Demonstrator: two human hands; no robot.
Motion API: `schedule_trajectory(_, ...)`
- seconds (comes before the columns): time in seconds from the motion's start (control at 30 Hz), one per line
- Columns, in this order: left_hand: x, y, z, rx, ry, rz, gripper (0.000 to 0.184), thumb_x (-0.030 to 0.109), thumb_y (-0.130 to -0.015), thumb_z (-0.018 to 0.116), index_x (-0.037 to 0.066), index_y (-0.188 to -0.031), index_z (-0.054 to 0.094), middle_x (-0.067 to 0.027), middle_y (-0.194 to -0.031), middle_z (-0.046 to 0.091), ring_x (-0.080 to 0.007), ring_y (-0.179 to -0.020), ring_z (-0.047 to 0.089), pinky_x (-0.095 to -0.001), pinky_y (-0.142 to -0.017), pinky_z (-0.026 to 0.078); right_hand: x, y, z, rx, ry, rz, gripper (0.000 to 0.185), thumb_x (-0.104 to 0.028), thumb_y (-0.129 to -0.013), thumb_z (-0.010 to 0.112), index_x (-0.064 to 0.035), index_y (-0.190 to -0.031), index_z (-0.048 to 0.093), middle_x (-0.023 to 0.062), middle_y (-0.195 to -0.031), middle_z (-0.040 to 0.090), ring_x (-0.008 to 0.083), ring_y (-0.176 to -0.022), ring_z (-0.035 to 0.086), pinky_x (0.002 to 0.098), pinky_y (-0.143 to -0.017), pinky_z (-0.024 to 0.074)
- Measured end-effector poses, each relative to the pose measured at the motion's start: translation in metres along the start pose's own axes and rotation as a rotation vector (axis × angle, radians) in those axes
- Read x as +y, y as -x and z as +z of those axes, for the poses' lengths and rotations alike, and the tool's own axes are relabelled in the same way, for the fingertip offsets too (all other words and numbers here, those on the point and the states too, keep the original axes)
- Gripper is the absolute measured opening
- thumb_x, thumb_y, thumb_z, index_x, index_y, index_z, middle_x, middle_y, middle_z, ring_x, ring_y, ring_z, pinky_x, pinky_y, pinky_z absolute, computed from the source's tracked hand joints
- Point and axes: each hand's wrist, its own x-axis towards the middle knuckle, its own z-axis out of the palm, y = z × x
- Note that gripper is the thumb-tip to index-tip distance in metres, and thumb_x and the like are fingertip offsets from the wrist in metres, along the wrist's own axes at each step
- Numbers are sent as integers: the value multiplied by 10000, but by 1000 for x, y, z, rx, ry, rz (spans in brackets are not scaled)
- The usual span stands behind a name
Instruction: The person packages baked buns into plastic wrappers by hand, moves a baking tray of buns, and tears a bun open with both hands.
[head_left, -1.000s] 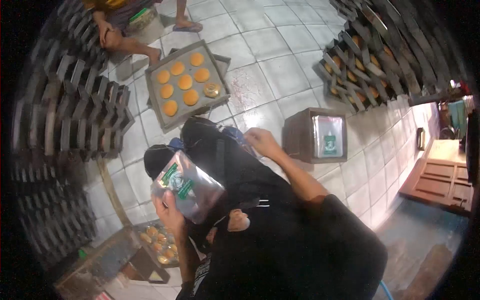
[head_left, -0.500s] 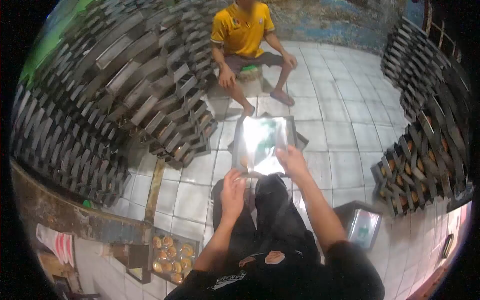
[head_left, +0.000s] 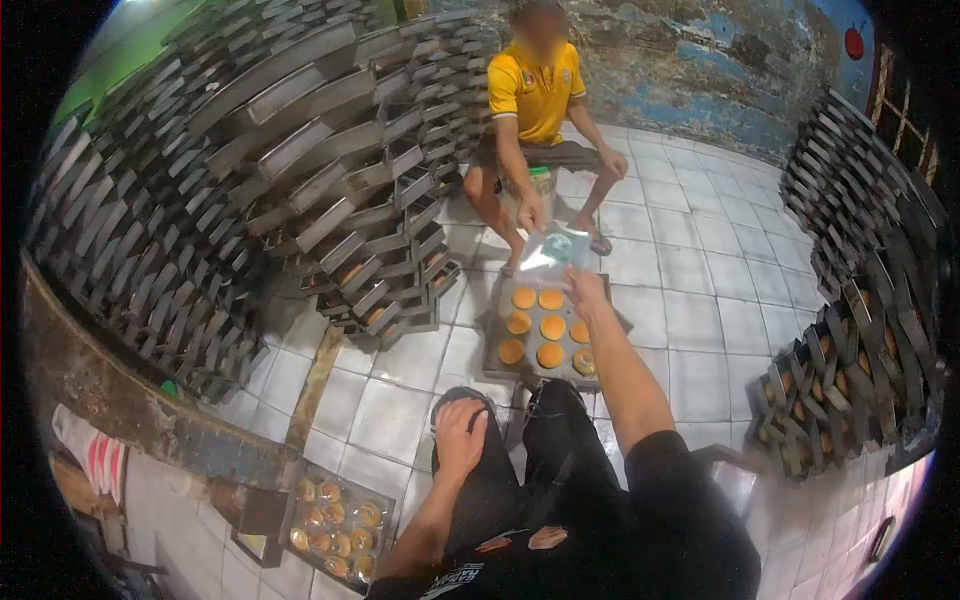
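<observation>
Right hand (head_left: 585, 286): pinching the near edge of the shiny bag (head_left: 556, 254), stretched out far.
Left hand (head_left: 460, 432): resting on the left knee, fingers loose, holding nothing.
Other person's hand (head_left: 531, 214): at the far left corner of the bag; cannot tell how tight.
Shiny bag: up above the far end of the bun tray (head_left: 494, 345); cannot tell whether one or many.
Drop: could slip onto the buns (head_left: 552, 327) if let go too soon, being smooth.
Rub: could brush the bun tops if dipped too low.
Kick: could shove the bun tray if stretching a foot out, with knees so near.
Bun tray: sitting on the floor (head_left: 700, 330), holding round golden buns in rows, with a shinier one at the near right.
Near left tray (head_left: 388, 522): filled with shiny brown buns, packed close.
Right tray pile (head_left: 838, 345): showing buns through the gaps.
Left tray pile (head_left: 305, 150): showing a few buns low down; too dark to tell elsewhere.
</observation>
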Motion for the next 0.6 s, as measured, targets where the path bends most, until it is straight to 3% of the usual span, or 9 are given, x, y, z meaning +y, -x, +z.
schedule_trajectory(0.1,-4,-2,5,-4,29,-21,179,160,-899,690,46,-1036,706,-140,-1083,706,-348,-1116,629,-485,-1056,411,-17,38,13,-15,-315,3,297,-313,-1007,639,-63,-1164,603,69,-1030,648,191,-947,653,360,-792,537)
schedule_trajectory(0.17,-10,-1,10,-23,44,-56,210,181,-899,693,45,-1059,707,-148,-1120,702,-363,-1155,613,-492,-1071,401,-1,70,3,-148,65,-28,448,-419,-1030,579,-44,-1274,610,93,-1192,665,235,-1121,634,405,-990,496)
schedule_trajectory(0.23,-11,0,19,32,-92,-109,304,238,-894,703,42,-1126,699,-173,-1247,662,-400,-1261,544,-516,-1103,377,44,127,-13,-249,860,-290,486,-421,-1014,579,-40,-1313,620,127,-1309,655,313,-1204,618,419,-1061,467)
schedule_trajectory(0.3,-14,-6,21,-55,-136,-149,375,275,-886,712,42,-1180,686,-190,-1350,605,-414,-1333,481,-525,-1123,364,66,208,-25,-544,1544,-345,476,-374,-967,625,-51,-1316,639,143,-1397,615,374,-1304,558,433,-1113,423)
schedule_trajectory(0.33,-16,-11,22,-86,-168,-150,379,276,-885,715,41,-1182,685,-190,-1355,601,-406,-1335,483,-509,-1120,375,81,221,-34,-440,1290,-396,435,-338,-928,645,-75,-1273,678,141,-1402,608,417,-1355,500,471,-1146,388)
schedule_trajectory(0.47,-58,-44,27,-292,-8,-217,369,309,-903,708,31,-1145,706,-160,-1254,669,-318,-1224,584,-397,-1053,445,77,252,-53,-372,1171,-517,458,-343,-959,627,-76,-1331,638,155,-1458,551,423,-1413,421,488,-1170,351)
schedule_trajectory(0.53,-105,-54,42,-493,385,-645,309,255,-954,641,8,-1129,707,-150,-1129,721,-301,-1100,652,-389,-985,482,76,250,-66,-352,1115,-526,467,-347,-969,628,-78,-1351,626,157,-1486,529,415,-1439,393,477,-1185,331)
schedule_trajectory(0.57,-108,-62,34,-566,485,-467,357,311,-996,589,16,-1146,723,-95,-1098,733,-206,-1054,652,-337,-980,482,80,246,-80,-390,984,-469,482,-361,-983,623,-79,-1374,611,147,-1511,511,380,-1459,377,452,-1192,319)
schedule_trajectory(0.6,-118,-60,34,-572,468,-433,357,311,-996,589,16,-1146,723,-95,-1098,733,-206,-1054,652,-337,-980,482,84,244,-93,-436,857,-415,497,-375,-998,617,-79,-1398,596,138,-1535,492,345,-1479,362,426,-1199,307)
